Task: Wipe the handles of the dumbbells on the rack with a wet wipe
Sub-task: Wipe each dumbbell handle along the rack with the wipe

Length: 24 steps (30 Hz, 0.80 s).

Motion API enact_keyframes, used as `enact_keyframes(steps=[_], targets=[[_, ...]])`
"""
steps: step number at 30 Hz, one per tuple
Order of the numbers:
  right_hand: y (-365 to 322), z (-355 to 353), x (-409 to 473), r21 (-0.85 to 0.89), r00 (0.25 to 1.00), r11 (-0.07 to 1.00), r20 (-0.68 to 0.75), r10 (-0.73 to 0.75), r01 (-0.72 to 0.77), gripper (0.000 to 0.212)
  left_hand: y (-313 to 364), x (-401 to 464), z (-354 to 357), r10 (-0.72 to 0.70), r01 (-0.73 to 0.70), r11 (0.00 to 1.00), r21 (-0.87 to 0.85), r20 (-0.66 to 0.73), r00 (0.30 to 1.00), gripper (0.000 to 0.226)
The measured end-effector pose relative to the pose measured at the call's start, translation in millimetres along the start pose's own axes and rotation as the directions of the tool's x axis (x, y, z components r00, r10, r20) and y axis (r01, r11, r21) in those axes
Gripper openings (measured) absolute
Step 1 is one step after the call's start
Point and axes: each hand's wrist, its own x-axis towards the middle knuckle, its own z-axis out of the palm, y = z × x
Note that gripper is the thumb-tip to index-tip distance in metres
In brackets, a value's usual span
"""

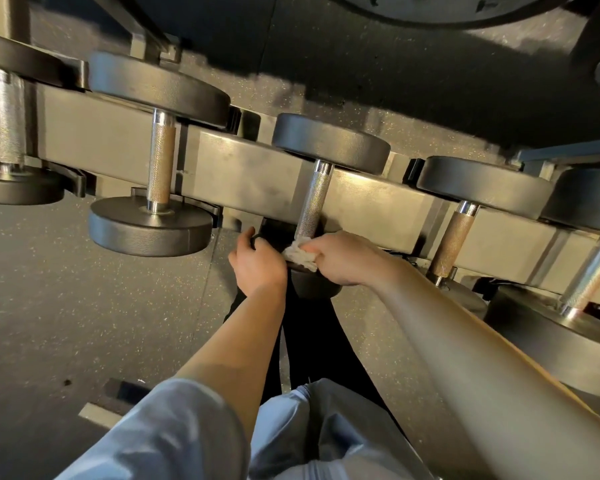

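Note:
Several black dumbbells with knurled steel handles lie across a grey metal rack (250, 171). The middle dumbbell's handle (314, 199) runs down toward me. My right hand (343, 259) grips a crumpled white wet wipe (300, 252) at the near end of that handle, right against the near weight head (312, 282). My left hand (257, 261) curls over the left edge of the same near head. Both hands hide most of that head.
Other dumbbells sit at the left (161, 157) and at the right (452, 237), (593, 271) on the rack. A speckled dark rubber floor (66, 306) lies below. A large weight plate (440, 8) shows at the top. My blue sleeves fill the bottom.

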Motion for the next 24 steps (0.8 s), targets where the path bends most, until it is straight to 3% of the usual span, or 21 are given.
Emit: enact_keyframes(steps=[6,14,24], targets=[[21.6,5.6,-6.5,0.109,1.000,0.994,0.013,-0.015,0.014,0.039,1.9,-2.7,-0.4,0.012,-0.012,1.000,0.026,0.009,1.000,0.042],[-13.7,-0.6,22.2,0.051,1.000,0.999,0.003,0.006,-0.006,0.038,4.9,-3.1,-1.2,0.001,-0.002,0.998,0.055,0.018,1.000,0.043],[46.0,16.8,6.1,0.175,0.997,0.982,0.032,0.069,-0.073,0.028,8.0,-6.5,-3.7,-0.004,0.002,0.995,0.097,0.026,1.000,0.042]])
